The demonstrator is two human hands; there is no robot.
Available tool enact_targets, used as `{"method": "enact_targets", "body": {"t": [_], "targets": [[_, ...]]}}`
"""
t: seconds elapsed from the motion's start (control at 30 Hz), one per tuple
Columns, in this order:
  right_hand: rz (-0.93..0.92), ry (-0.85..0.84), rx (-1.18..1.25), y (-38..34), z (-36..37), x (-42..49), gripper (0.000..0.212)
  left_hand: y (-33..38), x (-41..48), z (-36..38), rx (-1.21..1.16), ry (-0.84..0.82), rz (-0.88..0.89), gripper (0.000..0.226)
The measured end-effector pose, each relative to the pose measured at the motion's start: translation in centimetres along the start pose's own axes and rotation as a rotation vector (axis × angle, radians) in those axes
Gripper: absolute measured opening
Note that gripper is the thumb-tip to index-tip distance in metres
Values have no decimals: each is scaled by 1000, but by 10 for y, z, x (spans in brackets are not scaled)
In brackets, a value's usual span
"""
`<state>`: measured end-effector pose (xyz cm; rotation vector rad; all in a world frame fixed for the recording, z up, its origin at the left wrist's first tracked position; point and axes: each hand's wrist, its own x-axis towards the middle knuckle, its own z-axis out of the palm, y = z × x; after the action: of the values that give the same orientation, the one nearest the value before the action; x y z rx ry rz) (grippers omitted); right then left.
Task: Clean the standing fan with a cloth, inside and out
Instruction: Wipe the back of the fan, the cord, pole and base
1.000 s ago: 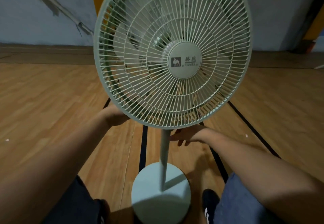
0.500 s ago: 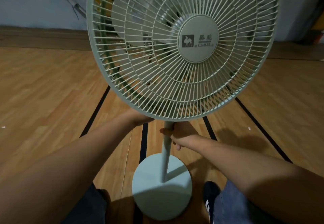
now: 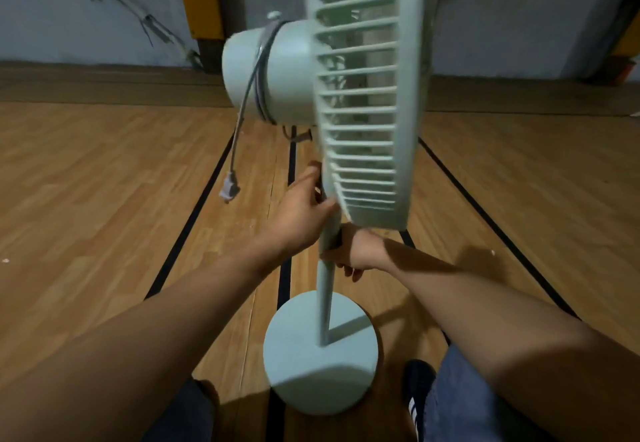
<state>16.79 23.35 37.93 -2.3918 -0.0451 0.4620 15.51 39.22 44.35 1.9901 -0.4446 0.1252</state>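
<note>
Around the pole (image 3: 325,299) of the standing fan (image 3: 367,150), kept both hands. Held the right hand (image 3: 358,251) part-way up the pole, its fingers (image 3: 349,272) curled and clamped on it, probably to steady the stand and serve as the pivot. Set the left hand (image 3: 298,213) higher on the pole, just under the grille (image 3: 363,60), with its fingers (image 3: 313,173) wrapped round the neck there and the thumb against the grille's lower rim. Seemed a grip for steering the head.

Stood upright on the wooden floor (image 3: 104,182), with the round base (image 3: 311,379) at the foot of the pole, between the knees and beside a dark shoe (image 3: 417,386). Showed the grille edge-on above the pole and the motor housing (image 3: 270,71) out to the pole's left. Suited reaching the back and the rim, and perhaps whatever fastens the grille, before any inside wiping.

Carried the cord (image 3: 242,109) looped over the housing, with the plug (image 3: 229,190) dangling left of the pole, clear of the floor and of any socket. Made it safe to handle. Showed no cloth anywhere, so judged the wiping not yet begun.
</note>
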Motion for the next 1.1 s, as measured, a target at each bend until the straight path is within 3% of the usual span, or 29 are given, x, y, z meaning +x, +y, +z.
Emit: {"method": "enact_targets", "body": {"t": [0.2, 0.37, 0.53, 0.67, 0.8, 1.0, 1.1], "targets": [[-10, -31, -55, -12, -12, 17, 27, -1, 13, 11, -49, 174, 63, 43], [61, -14, -30, -22, -3, 26, 37, -11, 25, 17, 9, 281, 13, 48], [55, 60, 13, -23, 14, 23, 35, -30, 32, -13, 59, -18, -9, 26], [91, 219, -65, -26, 27, 16, 49, -38, 34, -31, 4, -225, -46, 33], [144, 314, -169, -26, 39, 19, 58, -43, 33, -31, 69, -159, -13, 21], [128, 360, -65, -24, 41, 26, 43, -41, 38, -25, 181, -33, -30, 27], [138, 307, -31, -22, 37, 31, 29, -38, 36, -20, 246, 29, 74, 39]]}}
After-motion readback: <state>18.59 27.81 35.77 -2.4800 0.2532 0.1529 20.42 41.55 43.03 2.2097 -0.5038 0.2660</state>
